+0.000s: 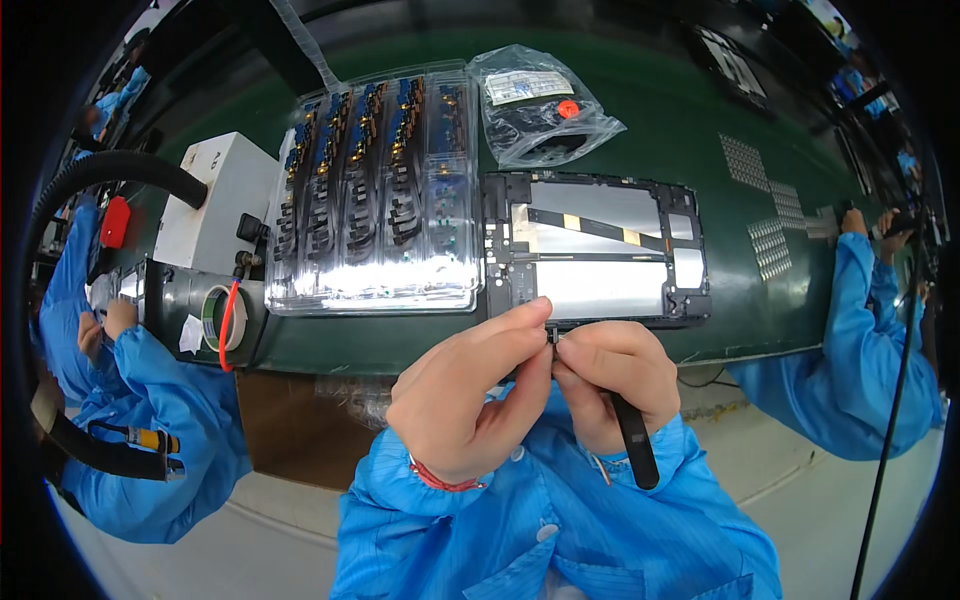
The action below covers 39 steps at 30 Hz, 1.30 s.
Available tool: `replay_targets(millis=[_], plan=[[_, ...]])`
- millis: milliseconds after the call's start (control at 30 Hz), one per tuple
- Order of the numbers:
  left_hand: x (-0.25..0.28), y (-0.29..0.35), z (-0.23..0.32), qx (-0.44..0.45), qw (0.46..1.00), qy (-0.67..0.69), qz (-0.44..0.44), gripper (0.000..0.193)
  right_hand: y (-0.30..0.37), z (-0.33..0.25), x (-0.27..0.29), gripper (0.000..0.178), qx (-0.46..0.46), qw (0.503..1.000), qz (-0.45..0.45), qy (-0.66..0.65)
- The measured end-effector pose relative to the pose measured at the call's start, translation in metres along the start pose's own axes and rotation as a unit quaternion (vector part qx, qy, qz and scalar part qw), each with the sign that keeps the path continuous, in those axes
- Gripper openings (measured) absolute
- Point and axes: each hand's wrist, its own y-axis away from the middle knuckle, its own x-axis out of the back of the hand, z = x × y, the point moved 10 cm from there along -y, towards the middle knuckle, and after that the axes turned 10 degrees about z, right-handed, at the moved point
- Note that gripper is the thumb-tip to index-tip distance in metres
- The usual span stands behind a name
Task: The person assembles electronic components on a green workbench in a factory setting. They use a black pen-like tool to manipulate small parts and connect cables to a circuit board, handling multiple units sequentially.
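Note:
My left hand [475, 390] and my right hand [620, 375] meet just past the near edge of the bench. Both pinch a small dark part [553, 336] between thumb and fingertips; too little of it shows to name its kind. From under my right hand hangs a flat black strip [635, 445] with a rounded end, held against the palm. Just beyond my fingertips lies an opened tablet [600, 290] with silver battery panels, a black frame and a dark ribbon cable [595, 230] slanting across it.
Left of the tablet, a clear plastic tray [375, 295] holds rows of small blue boards with black cables. Behind stands a plastic bag [540, 105]. A white box [215, 205], tape roll [225, 318] and red tube are farther left. Metallic dotted sheets [770, 250] lie right. Co-workers sit either side.

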Motion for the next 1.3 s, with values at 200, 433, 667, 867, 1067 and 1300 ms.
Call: replay_targets(millis=[200, 433, 667, 867, 1067, 1300], plan=[[0.003, 0.003, 0.004, -0.002, 0.999, 0.010, -0.043, 0.022, 0.002, -0.002, -0.004, 0.025, -0.001, 1.000, -0.009, -0.006], [0.060, 0.007, -0.029, -0.013, 0.990, -0.126, 0.063, 0.018, 0.014, 0.013, 0.005, 0.022, -0.094, 0.991, -0.032, -0.094], [0.053, 0.002, -0.071, -0.189, 0.871, -0.442, -0.100, 0.016, 0.017, 0.023, 0.003, 0.020, -0.099, 0.991, -0.037, -0.086], [0.043, 0.014, -0.076, -0.225, 0.852, -0.433, -0.189, 0.021, 0.017, 0.025, 0.003, 0.020, -0.102, 0.991, -0.040, -0.080], [0.042, 0.015, -0.077, -0.247, 0.844, -0.409, -0.244, 0.025, 0.016, 0.028, 0.006, 0.021, -0.103, 0.991, -0.025, -0.077], [0.060, 0.009, -0.086, -0.234, 0.869, -0.360, -0.247, 0.024, -0.004, 0.038, 0.050, 0.024, -0.098, 0.994, 0.018, 0.054]])
